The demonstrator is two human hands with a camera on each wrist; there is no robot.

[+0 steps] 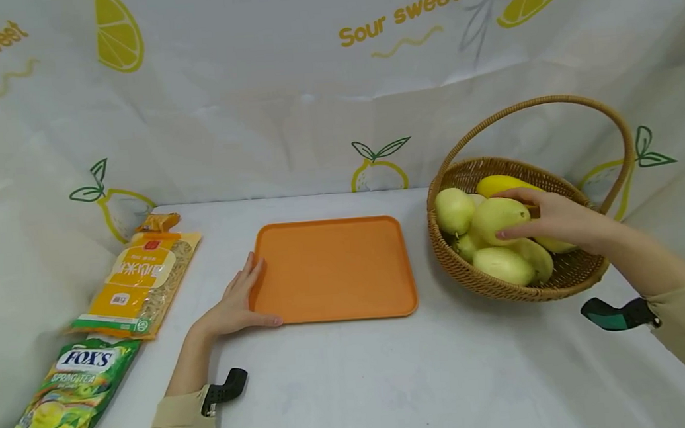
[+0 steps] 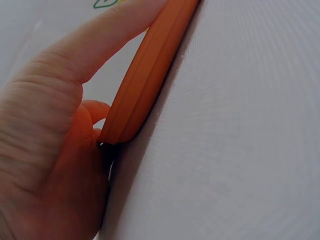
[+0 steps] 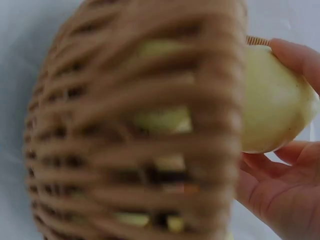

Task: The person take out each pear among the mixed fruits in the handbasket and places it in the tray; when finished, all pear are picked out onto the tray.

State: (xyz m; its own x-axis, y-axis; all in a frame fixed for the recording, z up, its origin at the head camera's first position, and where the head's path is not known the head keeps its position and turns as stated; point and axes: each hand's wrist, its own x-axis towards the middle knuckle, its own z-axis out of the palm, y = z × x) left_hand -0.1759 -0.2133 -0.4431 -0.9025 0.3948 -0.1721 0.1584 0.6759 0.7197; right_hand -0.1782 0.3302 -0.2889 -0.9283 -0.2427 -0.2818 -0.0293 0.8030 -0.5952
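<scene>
My right hand (image 1: 566,217) reaches over the wicker basket's (image 1: 462,268) right side and grips a pale yellow-green melon (image 1: 494,222). In the right wrist view thumb and fingers curve round the melon (image 3: 272,102), while the basket wall (image 3: 135,95) hides part of it. Several similar pale melons (image 1: 503,266) lie around it, with a brighter yellow one (image 1: 498,184) behind. My left hand (image 1: 234,309) rests at the left edge of an orange tray (image 1: 333,268), fingers extended along its side and thumb at the near-left corner. The left wrist view shows the tray's rim (image 2: 137,85) beside the thumb.
Left of the tray lie an orange-and-clear food packet (image 1: 135,281), a small orange packet (image 1: 158,222) behind it, and a green FOX'S candy bag (image 1: 72,402) in front. The basket's tall handle (image 1: 549,100) arches overhead. A printed cloth (image 1: 252,114) hangs behind the white table.
</scene>
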